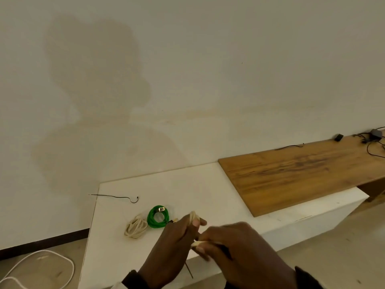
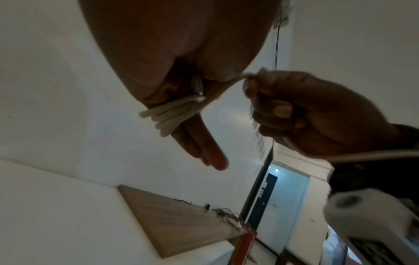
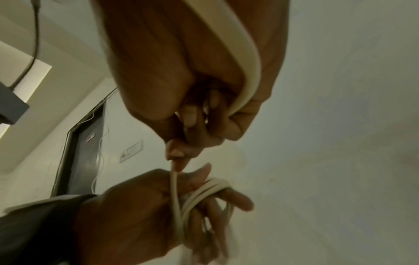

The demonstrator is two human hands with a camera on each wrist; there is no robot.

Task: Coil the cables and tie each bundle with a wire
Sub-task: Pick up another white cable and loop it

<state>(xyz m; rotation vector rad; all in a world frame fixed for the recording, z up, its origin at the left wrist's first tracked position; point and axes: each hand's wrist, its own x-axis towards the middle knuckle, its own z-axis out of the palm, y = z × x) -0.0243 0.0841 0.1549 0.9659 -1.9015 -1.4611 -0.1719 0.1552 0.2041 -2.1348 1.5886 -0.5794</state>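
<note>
Left hand (image 1: pixel 173 245): fingers held out fairly straight as a form, with several turns of the white cable (image 2: pixel 172 114) wound round them, so the coil keeps its size.
Right hand (image 1: pixel 235 247): fingers curled and pinching the cable's free run, feeding it taut onto the left fingers.
Finished bundles: a cream coil (image 1: pixel 135 227) and a green coil (image 1: pixel 158 217) lie touching on the white bench (image 1: pixel 116 257), out of the way.
Tie wire: a thin black wire (image 1: pixel 116 197) waits near the bench's far edge, probably for this bundle.
</note>
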